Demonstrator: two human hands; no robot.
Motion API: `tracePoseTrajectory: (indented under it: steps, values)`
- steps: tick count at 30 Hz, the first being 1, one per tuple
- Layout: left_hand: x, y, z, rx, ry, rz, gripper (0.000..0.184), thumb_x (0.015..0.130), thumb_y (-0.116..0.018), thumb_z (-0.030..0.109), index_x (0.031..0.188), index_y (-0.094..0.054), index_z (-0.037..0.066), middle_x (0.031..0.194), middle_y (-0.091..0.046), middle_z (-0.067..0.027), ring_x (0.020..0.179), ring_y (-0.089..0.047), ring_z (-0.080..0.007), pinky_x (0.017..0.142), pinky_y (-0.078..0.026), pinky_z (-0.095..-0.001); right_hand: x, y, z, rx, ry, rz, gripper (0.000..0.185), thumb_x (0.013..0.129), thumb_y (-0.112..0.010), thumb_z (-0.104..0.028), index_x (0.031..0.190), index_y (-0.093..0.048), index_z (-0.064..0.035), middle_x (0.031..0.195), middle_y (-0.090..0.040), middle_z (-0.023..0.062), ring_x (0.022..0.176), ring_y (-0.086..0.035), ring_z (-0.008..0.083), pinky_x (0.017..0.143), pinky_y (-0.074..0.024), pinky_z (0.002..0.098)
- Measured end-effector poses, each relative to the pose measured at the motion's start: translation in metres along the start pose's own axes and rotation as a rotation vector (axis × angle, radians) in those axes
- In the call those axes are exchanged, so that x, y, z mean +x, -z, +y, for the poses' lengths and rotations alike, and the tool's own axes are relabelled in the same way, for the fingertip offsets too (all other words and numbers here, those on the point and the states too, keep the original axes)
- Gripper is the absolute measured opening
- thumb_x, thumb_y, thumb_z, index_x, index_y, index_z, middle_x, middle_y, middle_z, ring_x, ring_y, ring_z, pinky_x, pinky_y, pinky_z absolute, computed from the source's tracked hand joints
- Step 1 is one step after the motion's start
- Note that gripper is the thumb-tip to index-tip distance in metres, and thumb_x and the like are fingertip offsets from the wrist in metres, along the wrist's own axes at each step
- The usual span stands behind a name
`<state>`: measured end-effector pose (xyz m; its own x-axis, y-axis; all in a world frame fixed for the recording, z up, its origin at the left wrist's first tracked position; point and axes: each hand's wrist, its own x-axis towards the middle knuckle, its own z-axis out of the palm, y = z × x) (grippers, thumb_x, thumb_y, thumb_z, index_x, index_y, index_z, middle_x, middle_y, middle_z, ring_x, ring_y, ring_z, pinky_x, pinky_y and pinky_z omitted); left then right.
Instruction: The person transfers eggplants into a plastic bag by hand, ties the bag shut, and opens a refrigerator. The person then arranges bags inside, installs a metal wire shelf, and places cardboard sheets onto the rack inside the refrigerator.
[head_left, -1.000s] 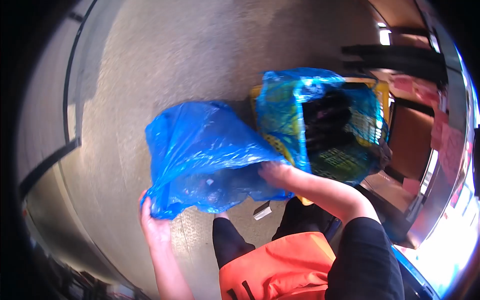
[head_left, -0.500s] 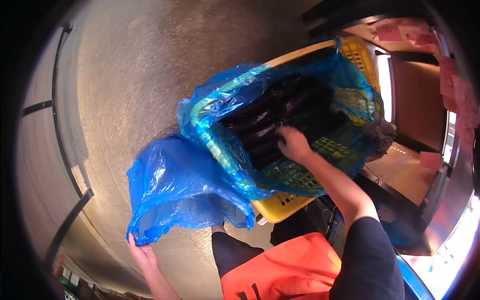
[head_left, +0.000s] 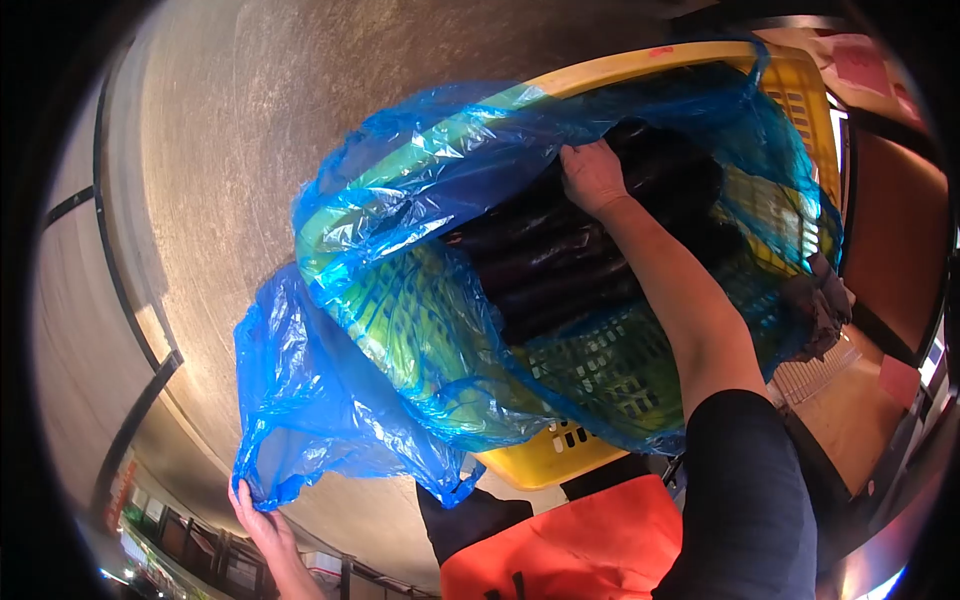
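Note:
My left hand [head_left: 258,515] pinches the rim of a blue plastic bag [head_left: 320,390], whose mouth hangs partly open toward me. Beside the bag stands a yellow slatted basket [head_left: 545,460], lined with thin blue plastic film [head_left: 440,170]. Long, glossy dark purple eggplants [head_left: 540,270] lie side by side in it. My right hand [head_left: 595,178] reaches over them to their far side, fingers curled down where the eggplants meet the liner. Its fingertips are partly hidden, so what they grip is unclear.
A crumpled dark cloth or bag [head_left: 820,310] hangs at the basket's right side. Beyond it are a wire rack [head_left: 815,370] and brown panels with pink paper. The worn floor [head_left: 230,150] extends left toward a dark-edged wall.
My right hand has moved from the near part of the eggplants to their far edge. The basket appears larger and closer. My left hand still holds the bag rim, slightly lower in view.

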<state>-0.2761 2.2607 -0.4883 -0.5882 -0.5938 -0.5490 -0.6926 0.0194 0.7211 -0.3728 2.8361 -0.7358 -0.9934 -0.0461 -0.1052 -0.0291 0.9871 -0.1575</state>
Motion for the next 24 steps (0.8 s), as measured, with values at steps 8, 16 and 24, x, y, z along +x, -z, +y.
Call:
tracePoseTrajectory:
  steps: [8, 16, 24]
  values:
    - [-0.004, -0.009, 0.002, -0.042, 0.046, -0.029, 0.03, 0.085, -0.054, 0.014, 0.113, -0.049, 0.005, 0.107, -0.053, -0.0053, 0.099, -0.05, -0.016, 0.088, -0.041, -0.0294, 0.04, 0.019, -0.046, -0.036, -0.137, -0.339, 0.02, 0.078, -0.051, -0.017, 0.094, -0.06, -0.0102, 0.101, -0.055, 0.0086, 0.098, -0.052, 0.0253, 0.08, -0.0432, 0.0367]
    - [0.0, -0.007, -0.003, -0.029, 0.047, -0.055, 0.03, 0.085, -0.053, 0.015, 0.113, -0.049, 0.004, 0.108, -0.053, -0.006, 0.1, -0.05, -0.0165, 0.088, -0.041, -0.0292, 0.034, -0.005, -0.028, -0.101, 0.151, 0.014, 0.024, 0.076, -0.054, -0.018, 0.1, -0.056, -0.0147, 0.105, -0.052, 0.0095, 0.101, -0.05, 0.0266, 0.088, -0.037, 0.0412]
    - [-0.003, -0.006, 0.005, -0.067, 0.054, -0.1, 0.033, 0.084, -0.054, 0.012, 0.115, -0.048, 0.003, 0.109, -0.053, -0.0072, 0.1, -0.05, -0.0169, 0.089, -0.04, -0.0292, -0.046, 0.085, -0.059, 0.127, -0.096, -0.447, 0.057, 0.057, -0.07, -0.028, 0.108, -0.05, -0.0133, 0.098, -0.057, 0.0118, 0.089, -0.057, 0.0285, 0.078, -0.0463, 0.0372]
